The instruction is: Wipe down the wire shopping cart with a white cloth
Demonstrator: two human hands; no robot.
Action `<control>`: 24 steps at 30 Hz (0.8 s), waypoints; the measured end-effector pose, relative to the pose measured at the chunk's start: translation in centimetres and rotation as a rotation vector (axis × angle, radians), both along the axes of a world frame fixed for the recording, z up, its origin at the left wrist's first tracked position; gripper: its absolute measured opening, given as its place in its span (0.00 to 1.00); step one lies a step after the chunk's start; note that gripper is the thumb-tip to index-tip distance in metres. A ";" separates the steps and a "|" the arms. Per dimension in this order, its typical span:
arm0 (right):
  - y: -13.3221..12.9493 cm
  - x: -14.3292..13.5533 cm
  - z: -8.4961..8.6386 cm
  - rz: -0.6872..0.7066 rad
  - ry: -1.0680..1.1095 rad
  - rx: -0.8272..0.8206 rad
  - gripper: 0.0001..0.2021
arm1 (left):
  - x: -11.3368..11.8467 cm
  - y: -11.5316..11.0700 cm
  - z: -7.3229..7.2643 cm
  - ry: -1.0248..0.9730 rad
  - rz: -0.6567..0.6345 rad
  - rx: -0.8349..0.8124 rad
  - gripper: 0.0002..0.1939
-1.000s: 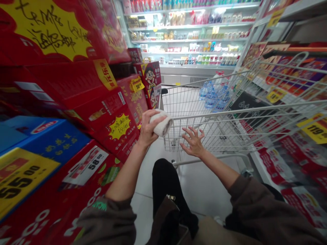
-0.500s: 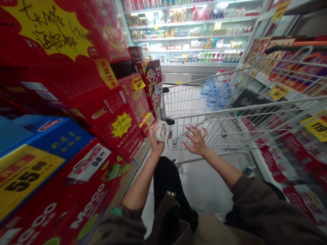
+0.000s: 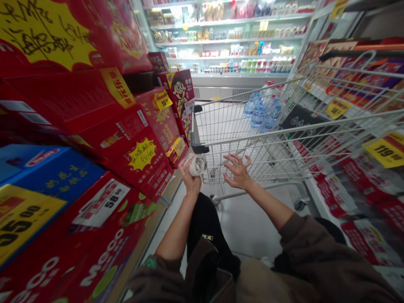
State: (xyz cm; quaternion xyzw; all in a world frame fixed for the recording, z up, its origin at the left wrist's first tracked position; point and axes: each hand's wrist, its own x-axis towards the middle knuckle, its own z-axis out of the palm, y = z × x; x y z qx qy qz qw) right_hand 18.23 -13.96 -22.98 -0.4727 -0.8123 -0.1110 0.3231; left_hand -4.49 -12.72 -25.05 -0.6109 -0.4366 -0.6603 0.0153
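Note:
A rolled-up white bundle (image 3: 197, 165), perhaps cloth or plastic, is gripped in my left hand (image 3: 189, 179), its round end facing me; what it is exactly I cannot make out. My right hand (image 3: 239, 171) is open with fingers spread, holding nothing, a little to the right of the roll. Both hands are at the side of a metal wire shopping cart (image 3: 252, 143), which lies across the aisle beyond them. Whether the right fingertips touch the wire I cannot tell.
Stacked red drink cartons (image 3: 104, 252) with price tags line my left side. Large blue-tinted water bottles (image 3: 258, 115) appear beyond the cart's wires. A lit refrigerated shelf (image 3: 233, 40) stands at the back. Wrapped red-and-white packs (image 3: 341, 185) are stacked on the right.
The whole view has shifted slightly, with the shelves and cart sliding left and up. My left hand still holds the roll, and my right hand stays spread.

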 end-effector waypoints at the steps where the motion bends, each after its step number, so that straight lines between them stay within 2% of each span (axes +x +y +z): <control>1: 0.0 0.1 0.1 0.008 0.004 -0.021 0.13 | -0.2 0.3 0.0 -0.033 0.014 -0.015 0.21; 4: 0.1 0.2 0.2 0.024 0.001 -0.089 0.14 | -0.1 0.3 -0.4 -0.004 -0.019 -0.064 0.19; 10: 0.3 0.3 0.6 0.044 0.026 -0.169 0.15 | 1.5 -2.5 -2.7 0.170 -0.045 -0.001 0.18; 12: 0.3 0.5 0.6 0.055 0.043 -0.170 0.15 | 1.4 -2.4 -2.6 0.153 -0.022 0.005 0.19; 15: 0.0 0.9 0.4 0.068 0.061 -0.153 0.15 | 1.0 -1.3 -1.9 0.050 0.079 -0.037 0.22; 17: -0.2 1.2 0.3 0.074 0.072 -0.135 0.15 | 0.6 -1.1 -1.5 0.095 0.059 -0.050 0.22; 21: -0.6 1.9 0.2 0.087 0.102 -0.106 0.14 | -1.9 -2.1 -1.9 0.348 -0.104 -0.060 0.19; 24: -0.7 2.4 0.1 0.087 0.117 -0.100 0.13 | -4.2 -2.1 -2.7 0.320 -0.013 -0.138 0.23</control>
